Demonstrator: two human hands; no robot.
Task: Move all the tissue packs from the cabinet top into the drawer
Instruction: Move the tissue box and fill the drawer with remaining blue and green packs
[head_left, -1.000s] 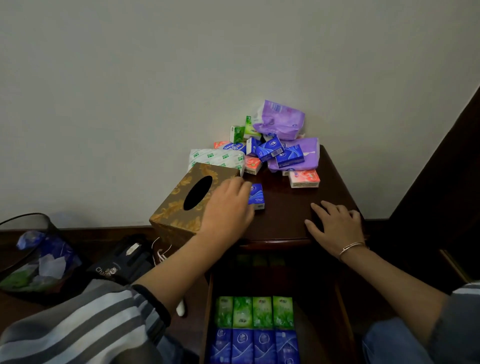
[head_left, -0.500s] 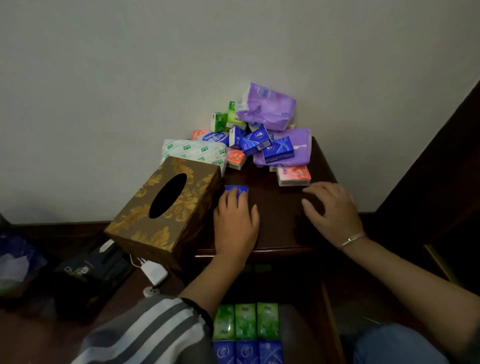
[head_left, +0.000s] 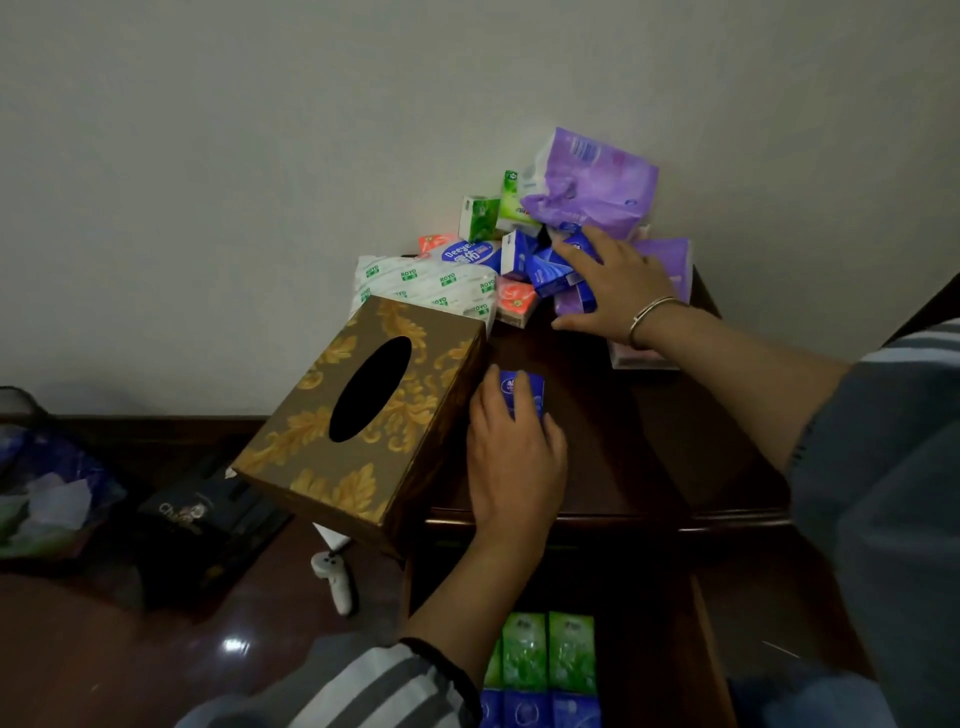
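A small blue tissue pack (head_left: 523, 387) lies near the cabinet top's (head_left: 649, 441) left edge, just beside the gold tissue box (head_left: 311, 415). The left hand (head_left: 514, 457) grips it with curled fingers. The right hand (head_left: 618, 291), fingers spread, rests on the pile of packs (head_left: 597, 192) at the back edge. The drawer (head_left: 709, 649) stands open below.

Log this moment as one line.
left hand: grips blue pack on cabinet top | right hand: touches pile | drawer: open, partly filled

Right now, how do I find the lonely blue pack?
Look at the gold-patterned tissue box on the cabinet. Just right of it, fingers of the left hand hold a small blue pack. Unlike the others, it isn't in the pile.
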